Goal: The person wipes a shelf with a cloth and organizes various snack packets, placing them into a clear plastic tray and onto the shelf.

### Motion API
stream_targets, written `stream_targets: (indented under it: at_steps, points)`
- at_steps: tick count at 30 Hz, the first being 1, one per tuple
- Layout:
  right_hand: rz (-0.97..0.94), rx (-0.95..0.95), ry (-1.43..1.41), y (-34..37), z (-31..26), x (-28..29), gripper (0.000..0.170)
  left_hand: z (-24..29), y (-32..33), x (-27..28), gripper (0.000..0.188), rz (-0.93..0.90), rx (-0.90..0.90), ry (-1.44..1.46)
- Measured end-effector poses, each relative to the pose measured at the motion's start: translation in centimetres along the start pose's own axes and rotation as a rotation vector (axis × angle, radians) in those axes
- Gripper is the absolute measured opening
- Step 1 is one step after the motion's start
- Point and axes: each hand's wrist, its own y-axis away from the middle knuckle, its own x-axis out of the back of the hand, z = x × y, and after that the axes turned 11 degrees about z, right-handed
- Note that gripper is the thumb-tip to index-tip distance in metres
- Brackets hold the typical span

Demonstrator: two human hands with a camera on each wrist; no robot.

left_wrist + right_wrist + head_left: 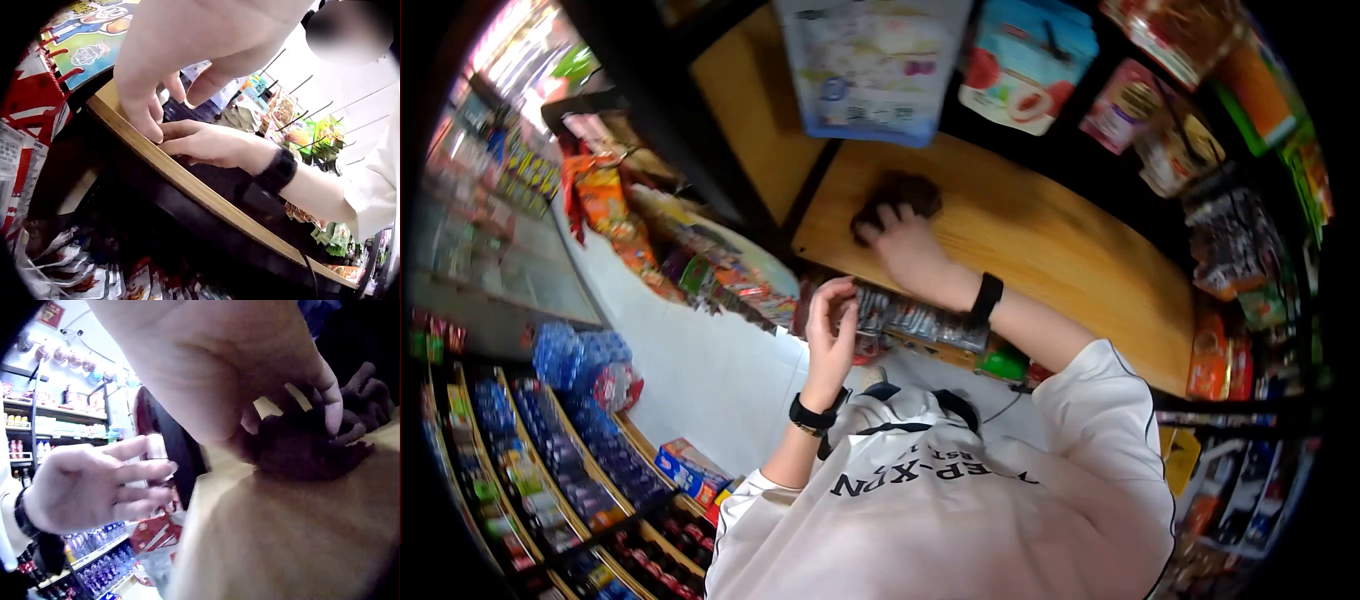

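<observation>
a long wooden shelf (1060,255) curves before a person in a white shirt (980,520); packets (875,75) hang above it. the left hand (830,328) is near the shelf's front edge — fingers apart, loosely bent. the right hand (905,243) is clamped on a dark brown cloth (920,190), bunched on the shelf near its left end.

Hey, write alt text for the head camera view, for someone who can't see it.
A person's right hand holds a bunched dark-brown cloth on a light-brown wooden shelf; their left hand, fingers loosely bent, is near the shelf's front edge. Colourful plastic packets hang behind.
</observation>
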Motion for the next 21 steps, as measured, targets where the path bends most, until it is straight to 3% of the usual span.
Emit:
stream_targets:
  at_steps: [2, 4, 6, 8, 9, 10, 11, 13, 14, 19, 21]
  points:
    - [0.046, 0.019, -0.020, 3.3, -0.4, 1.1, 0.032, 0.1, -0.4, -0.6, 0.023, -0.075, -0.012, 0.024]
    - [0.071, -0.092, -0.198, 6.3, 0.3, 3.7, 0.032, 0.4, -0.4, -1.0, 0.019, -0.168, 0.040, 0.008]
    - [0.139, -0.294, -0.357, 9.9, 2.9, 4.5, 0.030, 0.1, -0.2, -0.9, 0.015, -0.205, 0.129, -0.003]
    - [0.229, -0.637, -0.783, 13.5, 6.4, 7.3, 0.027, -1.5, 0.2, -0.2, 0.015, -0.241, 0.179, 0.055]
    - [0.325, -0.828, -1.136, 15.5, 7.9, 9.1, 0.026, -2.0, 0.3, 0.2, 0.015, -0.254, 0.223, 0.024]
    - [0.457, -0.986, -1.020, 17.6, 9.0, 11.9, 0.026, -2.4, 0.4, 0.7, 0.016, -0.256, 0.265, -0.012]
    - [0.646, -0.840, -0.643, 20.6, 12.1, 11.9, 0.028, -2.8, 0.6, 1.1, 0.017, -0.265, 0.304, -0.015]
    - [0.869, -0.904, -0.331, 25.3, 15.4, 15.1, 0.030, -3.9, 0.9, 2.2, 0.019, -0.280, 0.382, -0.033]
    - [1.010, -0.902, -0.280, 27.9, 17.1, 16.0, 0.031, -4.9, 0.9, 3.0, 0.019, -0.302, 0.430, -0.048]
    - [1.303, -1.097, -0.105, 38.9, 23.2, 17.4, 0.035, -5.3, 1.8, 3.8, 0.020, -0.294, 0.605, -0.081]
    - [1.364, -1.133, -0.110, 40.0, 23.5, 16.4, 0.035, -5.8, 2.0, 4.8, 0.021, -0.232, 0.565, -0.075]
